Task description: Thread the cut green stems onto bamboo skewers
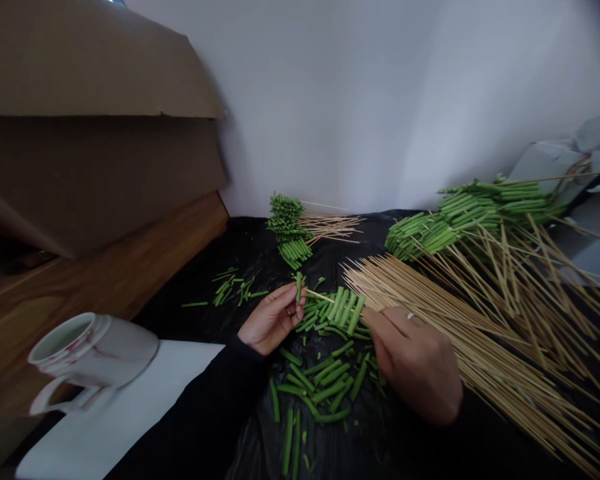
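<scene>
Between the fingertips of my left hand (275,316) is a short piece of green bean (299,285), pinched upright. My right hand (416,360), with a ring on one finger, is closed around a thin wooden skewer (320,294). Several bean pieces (349,311) are threaded side by side on that skewer near my right fingers. The skewer's bare tip points left and reaches close to the piece in my left hand; whether it touches, I cannot tell. Loose cut bean pieces (330,383) lie on the black plastic sheet (260,440) below and between my hands.
A large bundle of bare skewers (460,327) lies at right. Loaded skewers are piled at the back right (473,213) and back centre (290,227). Thin bean scraps (227,287) lie left. A mug (95,360) stands on white paper (180,373), near a cardboard box (100,120).
</scene>
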`<action>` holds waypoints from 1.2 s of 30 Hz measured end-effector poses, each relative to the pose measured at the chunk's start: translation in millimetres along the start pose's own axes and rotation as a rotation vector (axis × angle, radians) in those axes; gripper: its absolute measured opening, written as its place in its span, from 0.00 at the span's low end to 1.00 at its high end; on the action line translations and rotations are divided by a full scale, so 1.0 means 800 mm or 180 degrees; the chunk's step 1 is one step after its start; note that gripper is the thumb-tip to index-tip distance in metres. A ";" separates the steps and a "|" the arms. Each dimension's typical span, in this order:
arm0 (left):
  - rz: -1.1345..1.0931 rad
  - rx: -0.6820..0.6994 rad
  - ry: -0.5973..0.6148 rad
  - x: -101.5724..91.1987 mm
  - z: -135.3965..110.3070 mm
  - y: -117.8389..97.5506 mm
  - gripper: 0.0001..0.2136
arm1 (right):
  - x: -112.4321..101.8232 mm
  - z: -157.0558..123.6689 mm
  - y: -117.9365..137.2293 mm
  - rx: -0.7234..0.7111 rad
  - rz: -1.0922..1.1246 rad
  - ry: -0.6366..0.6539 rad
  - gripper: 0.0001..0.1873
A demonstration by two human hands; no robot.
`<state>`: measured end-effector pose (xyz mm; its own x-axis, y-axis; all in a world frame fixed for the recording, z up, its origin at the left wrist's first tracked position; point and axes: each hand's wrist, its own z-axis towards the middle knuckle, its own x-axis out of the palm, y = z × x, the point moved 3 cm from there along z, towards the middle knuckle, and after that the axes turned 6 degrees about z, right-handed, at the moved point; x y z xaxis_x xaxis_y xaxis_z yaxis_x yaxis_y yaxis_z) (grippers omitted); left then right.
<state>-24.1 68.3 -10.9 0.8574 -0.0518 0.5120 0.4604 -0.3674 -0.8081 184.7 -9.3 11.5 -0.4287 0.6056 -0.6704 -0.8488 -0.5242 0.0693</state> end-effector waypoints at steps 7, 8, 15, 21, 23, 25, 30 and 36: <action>0.0071 0.0025 0.0006 0.000 0.000 0.000 0.05 | -0.002 0.002 0.002 0.0004 0.0027 0.0001 0.14; 0.0071 0.0027 0.0002 0.000 0.000 0.000 0.05 | -0.002 0.002 0.001 0.0016 0.0031 0.0013 0.14; 0.0077 0.0027 0.0049 -0.001 0.001 0.002 0.06 | -0.002 0.002 0.002 0.0045 0.0102 0.0033 0.14; 0.0150 0.0059 -0.0052 -0.004 0.001 0.001 0.07 | 0.000 0.000 0.002 0.0057 0.0050 0.0042 0.14; 0.0189 0.0084 -0.0093 -0.004 0.002 0.000 0.08 | 0.000 0.000 0.002 0.0063 0.0045 0.0043 0.14; 0.0238 0.0108 -0.0121 -0.005 0.003 -0.001 0.08 | 0.000 -0.001 0.003 0.0071 0.0064 0.0057 0.14; 0.0416 0.0151 -0.0200 -0.005 0.002 -0.002 0.09 | 0.002 -0.003 0.005 0.0089 0.0115 0.0075 0.14; 0.0395 0.0041 -0.0151 -0.002 0.001 0.006 0.11 | 0.009 -0.006 0.005 0.0163 0.0200 0.0118 0.14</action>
<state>-23.3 67.5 -15.9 0.9177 -0.0521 0.3938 0.3527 -0.3489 -0.8682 180.0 -10.0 3.6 -0.4706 0.5495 -0.6904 -0.8358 -0.5284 0.1491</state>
